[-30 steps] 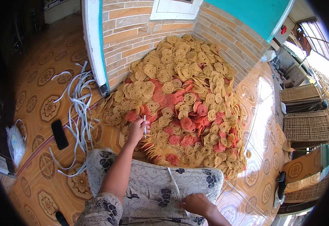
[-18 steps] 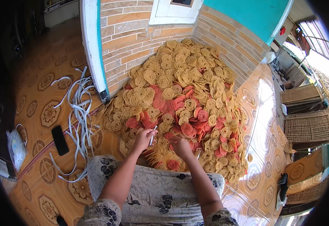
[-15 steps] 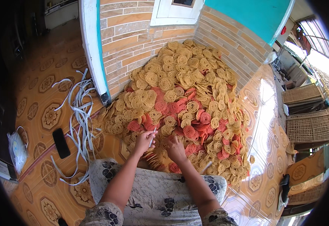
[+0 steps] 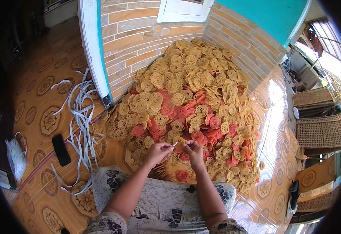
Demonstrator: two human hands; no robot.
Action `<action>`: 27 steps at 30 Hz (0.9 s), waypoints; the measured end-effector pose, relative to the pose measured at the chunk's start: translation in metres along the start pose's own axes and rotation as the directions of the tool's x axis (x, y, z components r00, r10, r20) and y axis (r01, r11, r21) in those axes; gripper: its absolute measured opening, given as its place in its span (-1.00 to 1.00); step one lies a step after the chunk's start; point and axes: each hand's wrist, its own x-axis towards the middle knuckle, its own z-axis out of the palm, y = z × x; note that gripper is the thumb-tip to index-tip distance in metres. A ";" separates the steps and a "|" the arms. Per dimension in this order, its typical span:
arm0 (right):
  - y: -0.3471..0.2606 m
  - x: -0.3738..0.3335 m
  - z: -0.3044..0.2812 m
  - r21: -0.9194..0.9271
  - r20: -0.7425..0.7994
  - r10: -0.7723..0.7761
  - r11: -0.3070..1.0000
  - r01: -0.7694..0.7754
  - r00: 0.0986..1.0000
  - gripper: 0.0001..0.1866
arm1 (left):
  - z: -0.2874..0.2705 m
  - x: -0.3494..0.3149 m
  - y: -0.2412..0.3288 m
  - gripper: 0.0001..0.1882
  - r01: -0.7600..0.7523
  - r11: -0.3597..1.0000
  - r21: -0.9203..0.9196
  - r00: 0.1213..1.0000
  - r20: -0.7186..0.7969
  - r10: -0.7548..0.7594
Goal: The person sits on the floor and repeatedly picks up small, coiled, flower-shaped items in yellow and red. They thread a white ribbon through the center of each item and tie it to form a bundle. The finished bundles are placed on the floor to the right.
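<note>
White strip [image 4: 175, 144], pinched by left hand [image 4: 158, 154], right hand [image 4: 195, 156] (grip unclear) now raised alongside

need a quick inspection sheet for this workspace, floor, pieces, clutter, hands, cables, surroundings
Surface: patterned tile floor, glossy with glare at right
Job's things: large heap of yellow swirled discs with red swirled discs among them; small white strip at left fingertips
Clutter: tangled white straps, black phone-like slab, clear bag, all left of the heap
Hands: left hand pinches the strip; right hand close beside, its hold unclear
Cables: nothing seen
Surroundings: brick-patterned wall behind the heap, woven panels at right
</note>
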 end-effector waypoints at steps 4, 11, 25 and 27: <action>-0.009 -0.007 0.009 -0.006 0.062 -0.066 0.998 0.066 0.996 -0.86 | 0.000 0.000 -0.001 -0.81 0.019 1.000 0.007 0.999 -0.029 -0.018; -0.023 -0.015 0.012 -0.262 0.169 -0.073 0.958 0.117 0.983 -0.88 | -0.001 0.004 -0.006 -0.83 0.038 0.996 -0.082 0.998 -0.041 -0.042; -0.026 -0.014 0.019 -0.358 0.219 -0.130 0.911 0.203 0.967 -0.78 | 0.005 0.001 0.001 -0.75 -0.119 0.991 0.061 0.988 -0.087 0.124; -0.024 -0.014 0.019 -0.467 0.249 -0.149 0.847 0.254 0.957 -0.79 | 0.006 0.006 0.001 -0.71 -0.373 0.912 0.173 0.895 -0.193 0.402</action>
